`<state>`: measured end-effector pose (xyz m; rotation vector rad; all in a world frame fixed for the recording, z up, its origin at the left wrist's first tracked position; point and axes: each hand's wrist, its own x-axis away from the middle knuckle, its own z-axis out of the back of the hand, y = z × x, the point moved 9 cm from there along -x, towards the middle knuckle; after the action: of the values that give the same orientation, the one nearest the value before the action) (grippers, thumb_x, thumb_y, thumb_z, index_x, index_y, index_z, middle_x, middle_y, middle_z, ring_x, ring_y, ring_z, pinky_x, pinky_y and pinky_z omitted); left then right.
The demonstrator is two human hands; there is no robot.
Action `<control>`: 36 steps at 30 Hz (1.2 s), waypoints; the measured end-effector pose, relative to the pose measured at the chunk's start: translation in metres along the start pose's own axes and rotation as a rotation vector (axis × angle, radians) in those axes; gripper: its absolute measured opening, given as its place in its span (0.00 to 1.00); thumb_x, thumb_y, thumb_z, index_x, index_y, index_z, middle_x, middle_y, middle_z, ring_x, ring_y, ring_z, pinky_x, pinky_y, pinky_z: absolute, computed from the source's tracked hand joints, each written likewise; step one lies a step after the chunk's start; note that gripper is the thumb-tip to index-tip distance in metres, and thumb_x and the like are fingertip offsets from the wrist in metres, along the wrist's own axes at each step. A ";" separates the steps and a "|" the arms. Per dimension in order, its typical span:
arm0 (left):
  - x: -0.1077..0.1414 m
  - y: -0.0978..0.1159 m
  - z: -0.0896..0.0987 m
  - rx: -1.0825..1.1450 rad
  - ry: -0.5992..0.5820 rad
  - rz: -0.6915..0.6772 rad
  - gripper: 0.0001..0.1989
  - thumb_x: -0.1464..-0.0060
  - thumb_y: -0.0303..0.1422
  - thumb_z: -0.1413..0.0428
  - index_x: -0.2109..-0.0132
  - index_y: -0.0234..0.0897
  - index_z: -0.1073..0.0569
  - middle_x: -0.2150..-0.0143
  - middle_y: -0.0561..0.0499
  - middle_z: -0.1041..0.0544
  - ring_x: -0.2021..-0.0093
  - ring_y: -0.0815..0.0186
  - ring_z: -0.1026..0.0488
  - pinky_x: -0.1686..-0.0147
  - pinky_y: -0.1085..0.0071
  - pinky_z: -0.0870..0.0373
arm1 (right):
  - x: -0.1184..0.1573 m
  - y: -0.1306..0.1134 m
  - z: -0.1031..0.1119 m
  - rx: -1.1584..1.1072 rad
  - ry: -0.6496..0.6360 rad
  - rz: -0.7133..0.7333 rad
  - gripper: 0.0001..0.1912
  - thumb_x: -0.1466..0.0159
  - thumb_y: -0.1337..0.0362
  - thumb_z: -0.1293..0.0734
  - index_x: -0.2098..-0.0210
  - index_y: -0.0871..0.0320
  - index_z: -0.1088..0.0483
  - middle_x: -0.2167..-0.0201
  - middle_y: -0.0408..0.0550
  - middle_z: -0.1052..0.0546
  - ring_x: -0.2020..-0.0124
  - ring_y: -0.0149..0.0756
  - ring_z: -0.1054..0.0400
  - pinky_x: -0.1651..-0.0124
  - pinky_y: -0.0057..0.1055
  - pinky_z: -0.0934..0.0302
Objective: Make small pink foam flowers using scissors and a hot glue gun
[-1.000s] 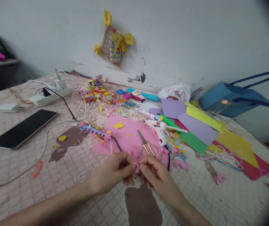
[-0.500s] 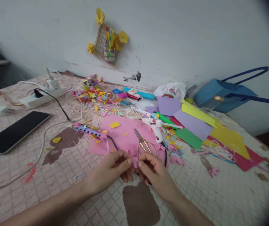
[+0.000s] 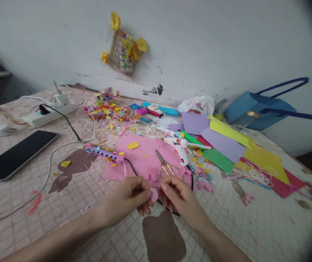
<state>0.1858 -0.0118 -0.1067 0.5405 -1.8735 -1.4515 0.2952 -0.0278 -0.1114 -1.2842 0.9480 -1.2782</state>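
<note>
My left hand [image 3: 138, 196] pinches a small rounded pink foam piece [image 3: 154, 195] between thumb and forefinger. Just to its right is my right hand [image 3: 175, 194], its fingers curled together and slightly apart from the piece; whether anything small is in them is hidden. Beyond both hands lies a larger pink foam sheet [image 3: 134, 153]. Gold-handled scissors [image 3: 167, 165] rest on that sheet, blades pointing away, the handles partly behind my right hand. A white glue gun [image 3: 182, 151] lies at the sheet's right side, its black cord running down behind my hands.
A purple decorated strip [image 3: 104, 152] lies left of the sheet. Coloured foam sheets [image 3: 224, 145] and white string [image 3: 250, 174] are on the right, before a blue bag [image 3: 258, 109]. A phone [image 3: 19, 154], power strip [image 3: 48, 114] and cables occupy the left. Scraps [image 3: 109, 112] cover the back.
My right fingers have drawn back from the small pink piece, which both hands touched before. It now sits in my left fingers, a little lower and turned with its rounded side showing.
</note>
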 end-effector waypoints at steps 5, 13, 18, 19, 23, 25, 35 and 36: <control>0.018 0.006 0.030 -0.061 0.065 0.008 0.11 0.46 0.37 0.46 0.70 0.34 0.34 0.76 0.54 0.26 0.78 0.72 0.29 0.77 0.76 0.34 | -0.003 -0.007 0.010 0.035 0.041 0.048 0.13 0.36 0.56 0.40 0.72 0.59 0.37 0.81 0.39 0.35 0.83 0.24 0.43 0.81 0.21 0.48; 0.050 0.002 0.094 -0.199 0.188 0.033 0.09 0.46 0.35 0.46 0.71 0.35 0.32 0.77 0.54 0.25 0.77 0.71 0.29 0.76 0.76 0.32 | -0.010 -0.030 0.003 0.371 -0.002 0.217 0.06 0.38 0.66 0.39 0.71 0.58 0.35 0.76 0.40 0.34 0.76 0.28 0.41 0.75 0.24 0.47; 0.047 0.001 0.090 -0.129 0.169 0.035 0.10 0.47 0.36 0.45 0.71 0.35 0.32 0.78 0.54 0.25 0.78 0.72 0.29 0.76 0.76 0.33 | -0.017 -0.048 -0.034 0.481 -0.110 0.302 0.04 0.40 0.71 0.38 0.70 0.59 0.32 0.74 0.41 0.31 0.75 0.27 0.40 0.73 0.24 0.47; 0.046 0.002 0.086 -0.117 0.158 0.031 0.10 0.48 0.37 0.45 0.71 0.34 0.31 0.78 0.54 0.25 0.78 0.72 0.29 0.76 0.76 0.33 | -0.019 -0.050 -0.041 0.473 -0.127 0.308 0.04 0.40 0.71 0.38 0.69 0.59 0.32 0.74 0.41 0.31 0.75 0.26 0.40 0.73 0.23 0.47; 0.041 0.004 0.075 -0.081 0.128 0.028 0.10 0.47 0.37 0.45 0.70 0.34 0.31 0.77 0.54 0.25 0.77 0.72 0.29 0.76 0.76 0.33 | -0.023 -0.049 -0.061 0.315 -0.188 0.253 0.05 0.37 0.66 0.39 0.66 0.59 0.33 0.74 0.41 0.31 0.75 0.26 0.38 0.74 0.23 0.45; 0.040 0.006 0.070 -0.066 0.120 0.013 0.10 0.47 0.37 0.45 0.70 0.34 0.31 0.77 0.54 0.25 0.77 0.71 0.29 0.75 0.76 0.33 | -0.025 -0.043 -0.069 0.181 -0.222 0.182 0.07 0.36 0.62 0.40 0.65 0.59 0.34 0.75 0.40 0.32 0.78 0.25 0.38 0.77 0.22 0.45; 0.039 0.011 0.066 -0.017 0.171 -0.047 0.10 0.47 0.37 0.47 0.71 0.34 0.31 0.77 0.54 0.26 0.77 0.71 0.30 0.76 0.75 0.33 | -0.034 -0.031 -0.075 -0.057 -0.161 0.082 0.05 0.39 0.68 0.39 0.72 0.59 0.37 0.82 0.36 0.36 0.84 0.22 0.42 0.83 0.18 0.49; 0.040 0.011 0.068 -0.019 0.189 -0.042 0.11 0.47 0.37 0.48 0.71 0.34 0.31 0.77 0.53 0.26 0.77 0.70 0.30 0.75 0.75 0.33 | -0.034 -0.029 -0.075 -0.058 -0.162 0.074 0.05 0.40 0.68 0.39 0.72 0.59 0.38 0.83 0.35 0.36 0.84 0.22 0.43 0.83 0.18 0.49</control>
<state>0.1104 0.0089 -0.0941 0.6873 -1.7086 -1.3927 0.2133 -0.0002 -0.0970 -1.3637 0.9140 -1.0789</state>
